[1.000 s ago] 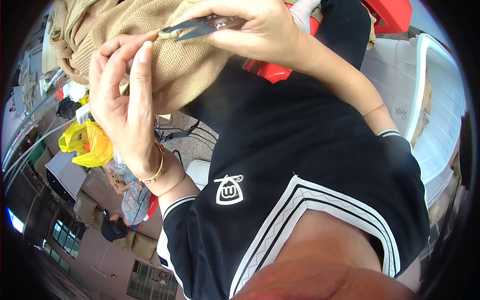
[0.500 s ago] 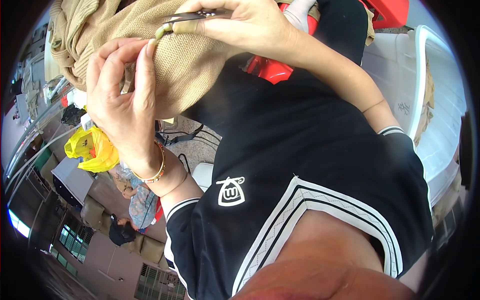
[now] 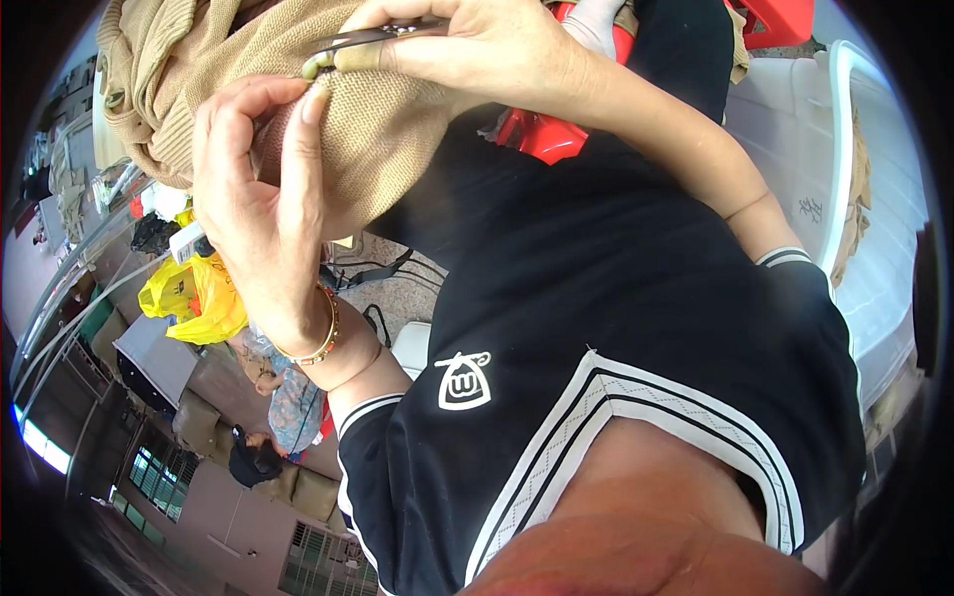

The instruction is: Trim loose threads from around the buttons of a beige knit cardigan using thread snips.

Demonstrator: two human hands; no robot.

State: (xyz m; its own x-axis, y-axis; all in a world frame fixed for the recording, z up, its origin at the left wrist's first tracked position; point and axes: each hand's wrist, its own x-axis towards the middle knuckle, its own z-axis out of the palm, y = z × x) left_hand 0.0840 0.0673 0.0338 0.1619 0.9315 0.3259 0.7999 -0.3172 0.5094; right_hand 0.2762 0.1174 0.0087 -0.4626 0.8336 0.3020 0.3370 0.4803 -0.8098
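Note:
A tan knitted garment [image 3: 388,129] is bunched across my lap at the upper left. My left hand [image 3: 263,189], with a bangle at the wrist, is closed at its edge, thumb and forefinger pinching the knit. Over the garment, my right hand [image 3: 497,50] grips a slim dark metal tool [image 3: 363,38] that looks like thread snips; its pointed end reaches left. A tan wrap covers part of a right-hand finger, whose greenish tip lies against the fabric near my left fingertips. Whether the tool's blades are apart is too small to tell.
A large white plastic bin [image 3: 840,179] with tan fabric in it stands on the right. Red plastic [image 3: 542,134] shows beside my leg. Yellow bags [image 3: 204,303] and dark cables [image 3: 373,268] lie to the left. Farther off, another person [image 3: 293,412] is at the left.
My left hand has shifted slightly right, and its thumb and forefinger have moved a little apart. My right hand keeps the dark tool, its tip slightly lower left.

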